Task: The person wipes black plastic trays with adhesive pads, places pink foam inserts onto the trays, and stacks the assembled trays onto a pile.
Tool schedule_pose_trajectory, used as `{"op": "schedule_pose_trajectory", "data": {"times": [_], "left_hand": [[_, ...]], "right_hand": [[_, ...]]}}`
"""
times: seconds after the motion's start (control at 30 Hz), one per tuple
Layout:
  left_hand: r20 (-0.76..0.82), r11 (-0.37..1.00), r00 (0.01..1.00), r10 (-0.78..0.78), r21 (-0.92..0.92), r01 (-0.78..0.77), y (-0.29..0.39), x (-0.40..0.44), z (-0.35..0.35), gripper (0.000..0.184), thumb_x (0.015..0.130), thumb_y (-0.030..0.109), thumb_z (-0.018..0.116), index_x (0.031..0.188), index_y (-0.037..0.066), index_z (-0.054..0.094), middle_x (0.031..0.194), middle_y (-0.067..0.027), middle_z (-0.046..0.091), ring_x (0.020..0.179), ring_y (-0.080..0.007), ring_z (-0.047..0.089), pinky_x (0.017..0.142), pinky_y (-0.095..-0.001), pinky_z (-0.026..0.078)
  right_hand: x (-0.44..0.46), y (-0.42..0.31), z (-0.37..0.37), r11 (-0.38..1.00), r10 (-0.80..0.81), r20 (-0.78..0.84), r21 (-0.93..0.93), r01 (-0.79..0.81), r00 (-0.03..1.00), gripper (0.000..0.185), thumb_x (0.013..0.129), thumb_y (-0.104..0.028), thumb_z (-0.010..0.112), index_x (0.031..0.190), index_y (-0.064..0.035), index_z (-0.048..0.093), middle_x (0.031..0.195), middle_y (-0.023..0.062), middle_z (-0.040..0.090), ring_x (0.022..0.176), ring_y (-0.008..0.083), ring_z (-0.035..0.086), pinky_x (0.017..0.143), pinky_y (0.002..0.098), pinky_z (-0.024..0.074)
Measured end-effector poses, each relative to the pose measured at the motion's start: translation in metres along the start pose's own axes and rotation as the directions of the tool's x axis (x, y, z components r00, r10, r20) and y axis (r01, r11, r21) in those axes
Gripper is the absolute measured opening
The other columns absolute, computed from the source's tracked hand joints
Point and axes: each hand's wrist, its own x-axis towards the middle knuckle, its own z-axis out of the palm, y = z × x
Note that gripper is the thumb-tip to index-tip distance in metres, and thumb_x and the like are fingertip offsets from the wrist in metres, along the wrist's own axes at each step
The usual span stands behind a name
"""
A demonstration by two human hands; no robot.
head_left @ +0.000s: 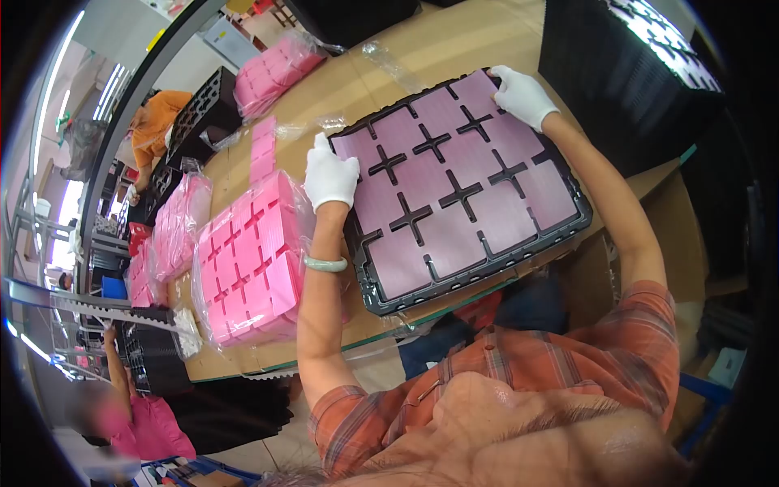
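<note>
A black plastic tray (479, 269) lies in front of me at the table's near edge. A pale pink sheet (442, 183) covers its inside, and black cross-shaped ribs show through the sheet's cut-outs. My left hand (331, 172), in a white glove, is closed at the tray's left edge; part of its grip is hidden. At the far right corner, my right hand (523, 97), also gloved, grips the rim with its fingers bent over it. Beside my left forearm sits a plastic-wrapped stack of bright pink sheets (251, 264) with cross-shaped cut-outs.
More wrapped pink stacks (276, 71) stand on the brown table (357, 89), with a pink strip (263, 150) between. A tall stack of black trays (625, 81) rises at right, above an open cardboard box (661, 219). People in orange (154, 122) and pink (154, 426) are at left.
</note>
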Motion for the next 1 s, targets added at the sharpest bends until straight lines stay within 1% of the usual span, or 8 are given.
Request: {"op": "schedule_pose_trajectory", "data": {"times": [0.13,0.27,0.3,0.4,0.77,0.83,0.9,1.0], "left_hand": [[-0.237,0.952,0.958,0.165,0.291,-0.092,0.009,-0.011,-0.012,0.054,0.069,0.014,0.068,0.121,0.007,0.054,0.102,-0.0162,0.06,0.091,-0.0342,0.056,0.082,-0.0431,0.047],[0.009,0.794,0.862,0.507,0.386,-0.471,0.007,-0.016,-0.025,0.04,0.081,0.027,0.062,0.117,0.011,0.06,0.121,-0.0111,0.057,0.106,-0.03,0.056,0.09,-0.0492,0.043],[0.05,0.786,0.872,0.487,0.409,-0.463,0.002,-0.02,-0.017,0.041,0.084,0.032,0.058,0.119,0.011,0.059,0.125,-0.0104,0.056,0.111,-0.0301,0.053,0.094,-0.0527,0.038],[0.225,0.777,0.921,0.316,0.496,-0.388,-0.002,-0.029,-0.002,0.052,0.093,0.047,0.039,0.13,0.014,0.054,0.141,-0.0071,0.047,0.132,-0.0304,0.039,0.106,-0.0674,0.014],[0.263,0.757,0.877,0.402,0.443,-0.48,-0.027,-0.026,-0.016,0.047,0.096,0.043,0.034,0.128,0.017,0.057,0.14,-0.0041,0.048,0.132,-0.0309,0.04,0.106,-0.0667,0.015],[0.11,0.737,0.859,0.501,0.466,-0.49,-0.026,-0.057,-0.041,0.038,0.093,0.037,0.042,0.112,0.015,0.066,0.126,-0.0048,0.06,0.125,-0.0319,0.047,0.105,-0.0624,0.019],[0.073,0.826,0.864,0.499,0.26,-0.5,-0.025,-0.096,-0.062,0.04,0.095,0.04,0.041,0.111,0.014,0.066,0.12,-0.0053,0.063,0.121,-0.0321,0.05,0.106,-0.0614,0.018],[0.171,0.805,0.791,0.588,-0.032,-0.592,-0.001,-0.15,-0.077,0.052,0.097,0.05,0.033,0.113,0.012,0.064,0.116,-0.0069,0.064,0.119,-0.0325,0.052,0.108,-0.0603,0.016]], "right_hand": [[-0.006,-0.012,0.003,0.892,-0.264,-0.381,-0.446,0.074,0.886,0.025,0.075,-0.009,0.058,0.1,-0.0043,0.061,0.088,0.0139,0.059,0.091,0.0379,0.058,0.072,0.0452,0.0495],[-0.021,-0.035,-0.014,0.744,-0.572,-0.073,-0.466,0.479,0.817,0.016,0.082,-0.019,0.059,0.092,-0.0062,0.06,0.087,0.0123,0.057,0.092,0.0334,0.055,0.076,0.0432,0.0451],[-0.024,-0.043,-0.019,0.77,-0.449,0.188,-0.414,0.485,0.873,0.028,0.088,-0.03,0.056,0.102,-0.0063,0.062,0.101,0.0129,0.061,0.102,0.0337,0.055,0.084,0.0428,0.0445],[-0.035,-0.025,0.004,0.742,-0.391,0.218,-0.5,0.447,0.894,0.049,0.096,-0.04,0.042,0.127,-0.0046,0.055,0.135,0.0136,0.051,0.127,0.0328,0.044,0.103,0.0436,0.0344],[-0.019,-0.002,0.001,0.717,-0.409,0.05,-0.601,0.354,0.911,0.046,0.095,-0.045,0.04,0.103,-0.0096,0.068,0.097,0.0098,0.064,0.103,0.0294,0.054,0.086,0.042,0.0431],[-0.042,-0.001,-0.02,0.849,-0.388,-0.193,-0.456,0.268,0.901,0.045,0.096,-0.044,0.039,0.087,-0.0109,0.068,0.086,0.0104,0.063,0.091,0.0319,0.057,0.079,0.0441,0.0453],[-0.071,0.006,-0.037,0.9,-0.417,-0.333,-0.283,0.333,0.846,0.046,0.097,-0.043,0.038,0.08,-0.0108,0.065,0.083,0.0106,0.062,0.088,0.0335,0.057,0.078,0.0449,0.0455],[-0.141,-0.026,-0.058,0.827,-0.562,-0.21,-0.105,0.553,0.8,0.045,0.097,-0.041,0.04,0.075,-0.0081,0.06,0.081,0.0097,0.061,0.093,0.0349,0.056,0.082,0.0434,0.0443]]}}
